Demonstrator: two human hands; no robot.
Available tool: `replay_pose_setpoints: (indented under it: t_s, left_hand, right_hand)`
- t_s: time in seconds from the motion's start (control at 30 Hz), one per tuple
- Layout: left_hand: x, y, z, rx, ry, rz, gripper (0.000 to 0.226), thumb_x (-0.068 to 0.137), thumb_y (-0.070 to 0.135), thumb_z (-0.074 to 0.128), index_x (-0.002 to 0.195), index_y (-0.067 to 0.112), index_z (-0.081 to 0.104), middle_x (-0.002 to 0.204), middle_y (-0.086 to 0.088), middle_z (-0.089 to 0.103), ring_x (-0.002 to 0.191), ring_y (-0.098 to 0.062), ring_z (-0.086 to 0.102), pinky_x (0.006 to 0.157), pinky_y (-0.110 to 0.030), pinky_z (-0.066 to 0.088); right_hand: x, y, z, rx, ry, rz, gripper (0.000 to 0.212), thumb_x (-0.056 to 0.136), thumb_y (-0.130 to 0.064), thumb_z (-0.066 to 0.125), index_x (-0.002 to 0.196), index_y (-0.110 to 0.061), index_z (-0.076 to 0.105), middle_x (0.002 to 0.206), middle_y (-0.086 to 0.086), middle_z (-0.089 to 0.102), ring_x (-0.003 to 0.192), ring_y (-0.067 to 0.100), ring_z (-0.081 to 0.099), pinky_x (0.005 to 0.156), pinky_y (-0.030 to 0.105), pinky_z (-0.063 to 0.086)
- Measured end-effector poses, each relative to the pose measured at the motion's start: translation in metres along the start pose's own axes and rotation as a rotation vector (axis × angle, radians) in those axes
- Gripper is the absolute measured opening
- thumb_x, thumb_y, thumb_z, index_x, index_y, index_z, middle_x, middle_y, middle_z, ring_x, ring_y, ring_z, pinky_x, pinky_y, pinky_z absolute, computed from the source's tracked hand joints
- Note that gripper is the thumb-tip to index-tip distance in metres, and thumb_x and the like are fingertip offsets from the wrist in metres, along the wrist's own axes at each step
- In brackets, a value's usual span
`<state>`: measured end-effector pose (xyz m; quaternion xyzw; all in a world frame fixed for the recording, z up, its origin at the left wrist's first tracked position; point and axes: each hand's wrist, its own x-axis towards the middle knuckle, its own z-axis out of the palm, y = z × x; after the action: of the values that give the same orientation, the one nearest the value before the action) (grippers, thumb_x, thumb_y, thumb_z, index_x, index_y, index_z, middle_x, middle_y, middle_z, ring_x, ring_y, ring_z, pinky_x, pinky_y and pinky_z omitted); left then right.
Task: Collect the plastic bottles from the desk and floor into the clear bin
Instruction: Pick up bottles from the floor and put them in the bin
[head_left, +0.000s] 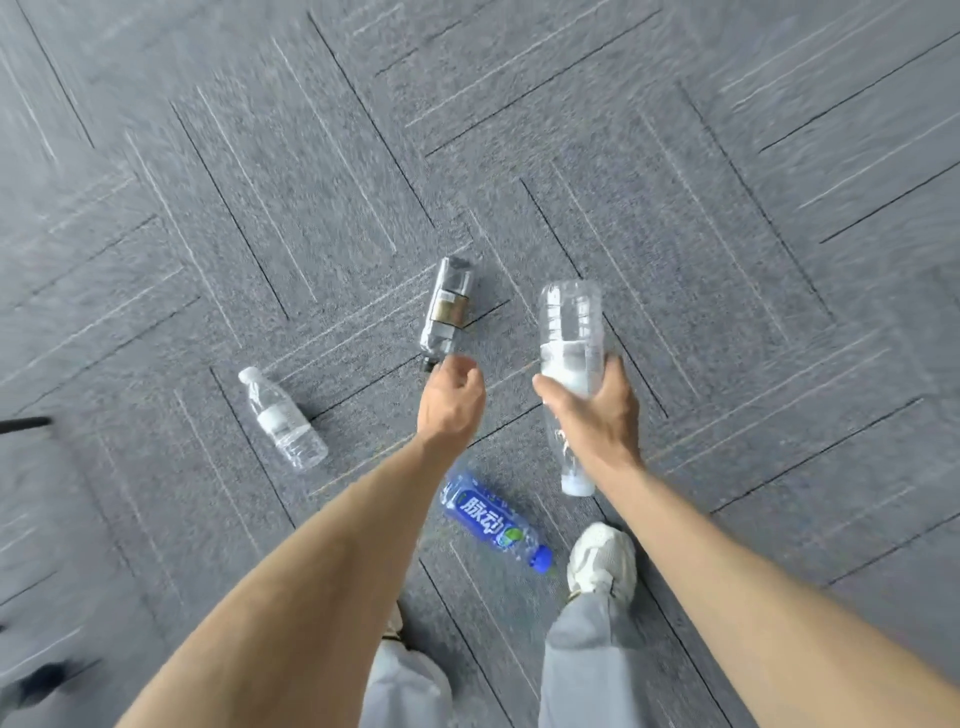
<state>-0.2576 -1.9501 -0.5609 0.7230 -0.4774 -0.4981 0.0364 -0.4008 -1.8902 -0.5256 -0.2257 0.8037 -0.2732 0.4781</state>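
Observation:
My right hand grips a clear bottle with a white label, its base pointing away and its white cap toward me. My left hand reaches out with loosely curled fingers and holds nothing; its fingertips are just short of the dark cap of a clear bottle with a gold label lying on the carpet. A small clear bottle with a white cap lies to the left. A blue-labelled bottle with a blue cap lies between my arms, near my shoe. The clear bin is out of view.
Grey carpet tiles cover the whole floor. My white shoe and grey trouser legs are at the bottom. A thin dark object sticks in from the left edge, and a dark blurred shape sits at the lower left corner.

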Motion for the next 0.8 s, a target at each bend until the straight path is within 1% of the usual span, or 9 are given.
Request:
replay_pose_setpoints:
  t_s: [0.07, 0.13, 0.23, 0.33, 0.43, 0.57, 0.67, 0.73, 0.8]
  left_hand:
    - [0.014, 0.001, 0.000, 0.052, 0.008, 0.010, 0.022, 0.098, 0.024, 0.042, 0.116, 0.019, 0.055, 0.122, -0.005, 0.055, 0.088, -0.017, 0.057, 0.079, -0.032, 0.051]
    - [0.034, 0.003, 0.004, 0.138, 0.026, 0.038, 0.031, 0.097, 0.028, 0.043, 0.126, 0.020, 0.050, 0.124, -0.006, 0.051, 0.079, -0.017, 0.054, 0.073, -0.034, 0.054]
    - [0.079, -0.001, 0.010, 0.306, 0.123, 0.106, 0.051, 0.093, 0.039, 0.046, 0.140, 0.019, 0.038, 0.124, -0.005, 0.046, 0.090, -0.019, 0.052, 0.071, -0.035, 0.052]
    - [0.127, -0.017, 0.019, 0.400, 0.241, 0.082, 0.064, 0.086, 0.047, 0.056, 0.135, 0.012, 0.036, 0.125, -0.010, 0.043, 0.108, -0.025, 0.048, 0.084, -0.040, 0.050]
    - [0.170, -0.037, 0.035, 0.453, 0.295, 0.048, 0.085, 0.076, 0.054, 0.068, 0.137, 0.010, 0.029, 0.129, -0.013, 0.038, 0.118, -0.028, 0.042, 0.099, -0.045, 0.044]
    - [0.210, -0.067, 0.058, 0.441, 0.300, -0.008, 0.112, 0.063, 0.053, 0.080, 0.145, 0.014, 0.014, 0.136, -0.014, 0.035, 0.125, -0.031, 0.040, 0.103, -0.052, 0.041]
    - [0.217, -0.076, 0.061, 0.359, 0.318, -0.032, 0.098, 0.068, 0.035, 0.081, 0.142, 0.011, 0.021, 0.130, -0.015, 0.042, 0.116, -0.033, 0.049, 0.094, -0.047, 0.048]
    - [0.206, -0.072, 0.056, 0.282, 0.333, 0.006, 0.086, 0.070, 0.036, 0.077, 0.136, 0.010, 0.028, 0.123, -0.014, 0.047, 0.106, -0.031, 0.054, 0.087, -0.042, 0.051]
    - [0.182, -0.063, 0.048, 0.200, 0.333, 0.044, 0.085, 0.068, 0.041, 0.077, 0.134, 0.012, 0.031, 0.120, -0.011, 0.049, 0.102, -0.026, 0.054, 0.088, -0.040, 0.051]
  right_hand:
    - [-0.006, 0.002, -0.002, 0.000, -0.002, -0.032, 0.049, 0.076, -0.035, 0.077, 0.117, -0.023, 0.053, 0.092, -0.008, 0.066, 0.075, 0.005, 0.062, 0.057, 0.022, 0.044]
    - [0.000, 0.006, -0.007, -0.010, 0.036, -0.035, 0.051, 0.074, -0.037, 0.077, 0.117, -0.025, 0.054, 0.092, -0.008, 0.066, 0.078, 0.007, 0.064, 0.063, 0.026, 0.048]
    - [0.028, 0.018, -0.006, -0.024, 0.069, -0.060, 0.046, 0.073, -0.038, 0.077, 0.111, -0.028, 0.053, 0.089, -0.009, 0.066, 0.075, 0.009, 0.065, 0.064, 0.029, 0.053]
    - [0.067, 0.036, 0.000, -0.086, 0.059, -0.113, 0.048, 0.074, -0.039, 0.076, 0.113, -0.028, 0.050, 0.089, -0.007, 0.064, 0.071, 0.010, 0.065, 0.060, 0.028, 0.053]
    - [0.104, 0.053, 0.008, -0.127, 0.079, -0.139, 0.048, 0.075, -0.040, 0.075, 0.113, -0.029, 0.047, 0.088, -0.011, 0.061, 0.072, 0.007, 0.063, 0.059, 0.026, 0.051]
    - [0.137, 0.078, 0.022, -0.156, 0.092, -0.147, 0.050, 0.075, -0.040, 0.075, 0.115, -0.027, 0.048, 0.090, -0.010, 0.060, 0.073, 0.007, 0.062, 0.056, 0.023, 0.046]
    - [0.141, 0.089, 0.027, -0.175, 0.086, -0.143, 0.051, 0.075, -0.041, 0.075, 0.115, -0.027, 0.047, 0.090, -0.008, 0.062, 0.073, 0.008, 0.063, 0.057, 0.024, 0.047]
    - [0.133, 0.089, 0.026, -0.176, 0.076, -0.131, 0.052, 0.074, -0.042, 0.075, 0.115, -0.029, 0.046, 0.093, -0.007, 0.063, 0.076, 0.010, 0.064, 0.062, 0.027, 0.051]
    - [0.118, 0.083, 0.024, -0.164, 0.078, -0.107, 0.052, 0.073, -0.042, 0.075, 0.115, -0.028, 0.046, 0.094, -0.005, 0.063, 0.077, 0.013, 0.065, 0.065, 0.030, 0.054]
